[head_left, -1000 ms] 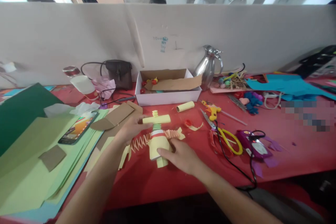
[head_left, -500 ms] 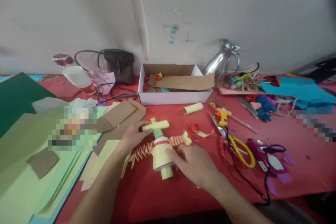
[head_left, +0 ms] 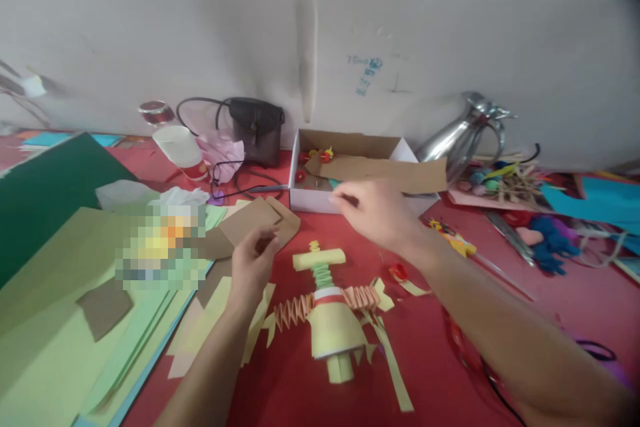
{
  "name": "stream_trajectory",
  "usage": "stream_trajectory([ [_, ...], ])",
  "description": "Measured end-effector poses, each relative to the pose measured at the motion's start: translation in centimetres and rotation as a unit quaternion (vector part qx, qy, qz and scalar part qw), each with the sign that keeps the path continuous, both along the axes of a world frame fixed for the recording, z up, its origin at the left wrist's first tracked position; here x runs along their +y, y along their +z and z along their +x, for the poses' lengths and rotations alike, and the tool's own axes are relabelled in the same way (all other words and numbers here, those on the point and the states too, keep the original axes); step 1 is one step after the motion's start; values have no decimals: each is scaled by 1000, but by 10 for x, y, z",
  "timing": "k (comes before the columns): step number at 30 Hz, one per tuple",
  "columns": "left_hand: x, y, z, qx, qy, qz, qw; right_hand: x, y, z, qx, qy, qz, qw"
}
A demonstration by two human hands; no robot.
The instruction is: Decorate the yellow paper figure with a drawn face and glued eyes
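On the red table lies a paper figure (head_left: 336, 330): a yellow cup-shaped body, pleated orange paper arms (head_left: 295, 312), a pleated green neck (head_left: 323, 275) and a yellow paper roll (head_left: 319, 259) crosswise on top. My left hand (head_left: 254, 263) hovers left of that roll, loosely curled, thumb and fingertips apart, nothing seen in it. Above and beyond the figure is my right hand (head_left: 375, 213), in front of the white box (head_left: 313, 201). Its fingers are bent together; whatever they may hold is hidden. A narrow yellow paper strip (head_left: 395, 370) lies right of the body.
Coloured paper sheets (head_left: 55, 293) and brown card (head_left: 250, 227) cover the left side. Behind stand a paper cup (head_left: 181, 150), a dark bag (head_left: 257, 130) and a metal jug (head_left: 457, 137). Rightward lie a yellow glue gun (head_left: 459, 245), craft bits (head_left: 495, 180) and blue paper (head_left: 595, 200).
Both hands have left the figure. My right hand moved up toward the box, over where a loose yellow roll lay; my left drew back leftward. The view shifted left, and the yellow strip came into sight.
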State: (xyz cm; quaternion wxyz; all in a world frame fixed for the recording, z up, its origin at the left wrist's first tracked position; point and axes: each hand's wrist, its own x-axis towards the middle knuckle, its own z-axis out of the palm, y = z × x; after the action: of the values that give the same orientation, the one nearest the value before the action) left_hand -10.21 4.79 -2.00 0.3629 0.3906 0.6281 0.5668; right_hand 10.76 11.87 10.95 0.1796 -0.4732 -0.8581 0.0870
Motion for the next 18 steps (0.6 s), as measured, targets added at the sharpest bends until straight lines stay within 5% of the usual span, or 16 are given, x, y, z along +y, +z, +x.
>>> stream_trajectory([
  [4,1,8,-14,-155,106,45,981,73,-12,-85,-109,102,26,989],
  [9,2,10,-17,-235,89,6,968,112,-48,-165,-263,94,34,960],
  [14,1,6,-7,-196,93,7,976,114,-69,-189,-321,85,25,943],
  [18,3,2,-4,-248,90,-5,965,106,-50,-193,-313,100,29,944],
])
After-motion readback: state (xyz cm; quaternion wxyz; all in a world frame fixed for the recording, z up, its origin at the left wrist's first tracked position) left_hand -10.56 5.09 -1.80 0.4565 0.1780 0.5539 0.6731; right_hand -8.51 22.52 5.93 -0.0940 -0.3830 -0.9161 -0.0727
